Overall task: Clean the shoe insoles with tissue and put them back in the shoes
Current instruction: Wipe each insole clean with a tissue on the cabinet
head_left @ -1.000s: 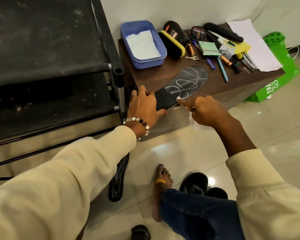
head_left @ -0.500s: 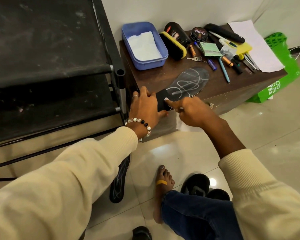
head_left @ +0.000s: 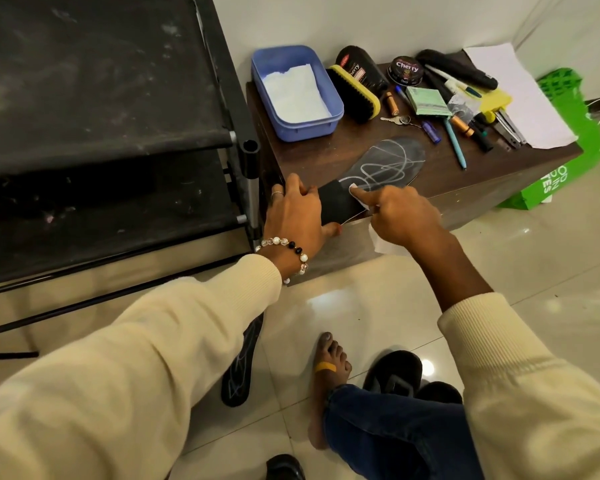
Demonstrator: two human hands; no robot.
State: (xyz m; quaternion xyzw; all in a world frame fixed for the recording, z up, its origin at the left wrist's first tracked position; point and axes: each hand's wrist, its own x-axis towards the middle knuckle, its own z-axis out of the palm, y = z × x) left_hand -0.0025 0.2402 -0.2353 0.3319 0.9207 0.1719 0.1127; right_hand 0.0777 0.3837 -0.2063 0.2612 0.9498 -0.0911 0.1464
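Note:
A black insole [head_left: 385, 169] with white scribbled lines lies on the brown cabinet top [head_left: 440, 174], heel end over the front edge. My left hand [head_left: 297, 213] holds that heel end, thumb under it. My right hand [head_left: 402, 214] grips a white tissue [head_left: 355, 190] and presses it on the insole with the forefinger; more tissue hangs below the palm. A second black insole [head_left: 239, 368] lies on the floor, partly hidden by my left sleeve. Black shoes [head_left: 395, 374] stand on the floor by my bare foot.
A blue tub [head_left: 326, 123] holding white tissues, a shoe brush [head_left: 354, 95], a polish tin [head_left: 406, 68], pens, keys and paper crowd the cabinet's back half. A black shoe rack [head_left: 118, 140] stands at the left. A green bag [head_left: 568, 171] sits at the right.
My right hand with the tissue has slid left along the insole towards the heel, then a little forward again. My left hand has stayed on the heel end.

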